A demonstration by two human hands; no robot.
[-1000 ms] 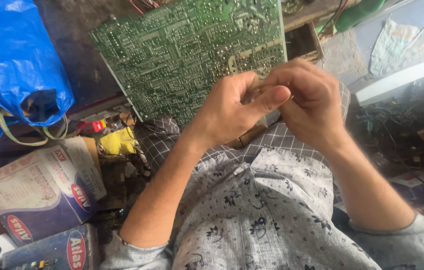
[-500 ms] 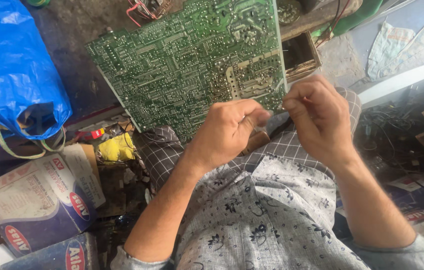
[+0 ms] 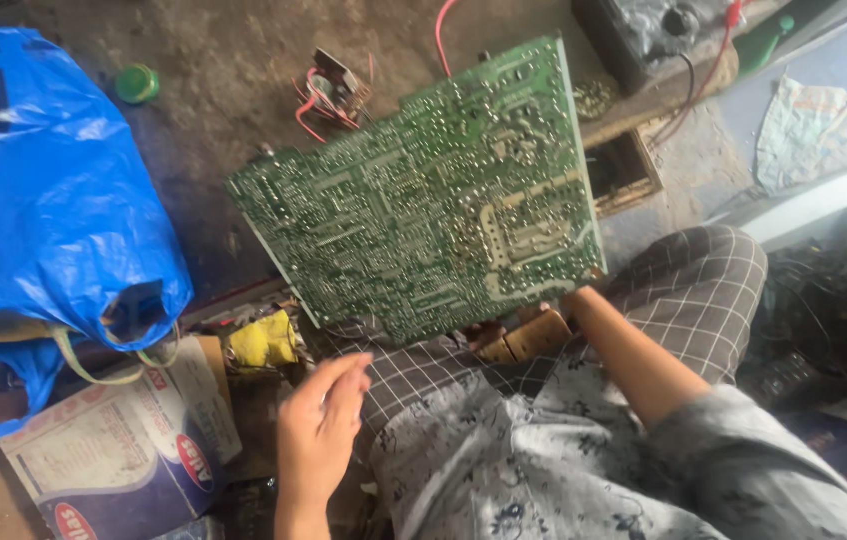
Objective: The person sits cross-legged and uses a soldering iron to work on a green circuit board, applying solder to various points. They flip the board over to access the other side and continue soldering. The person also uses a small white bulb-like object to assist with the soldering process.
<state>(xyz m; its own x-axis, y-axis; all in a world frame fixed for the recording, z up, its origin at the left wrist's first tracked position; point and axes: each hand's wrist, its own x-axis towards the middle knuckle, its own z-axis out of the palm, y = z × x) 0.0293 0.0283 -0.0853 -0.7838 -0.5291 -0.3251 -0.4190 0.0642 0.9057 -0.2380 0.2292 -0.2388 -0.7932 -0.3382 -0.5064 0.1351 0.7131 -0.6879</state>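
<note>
The person's left hand hangs in the air below the lower left corner of a large green circuit board, fingers loosely spread and slightly curled, holding nothing, the wrist rising from the bottom edge of the view. The right forearm reaches up from a grey patterned sleeve to the board's lower right corner; the right hand is mostly hidden behind that corner, so its grip cannot be told.

The circuit board rests tilted over the person's checked lap, solder side facing up. Its long axis runs from lower left to upper right, the far edge pointing away from the person. Just beyond its top edge lies a small part with red wires.

Left of the board sits a crumpled blue plastic bag. Below the bag, a flat pale cardboard package with red oval labels lies at an angle. Between the package and the board is a small yellow object. A green round cap lies on the floor above the bag.
</note>
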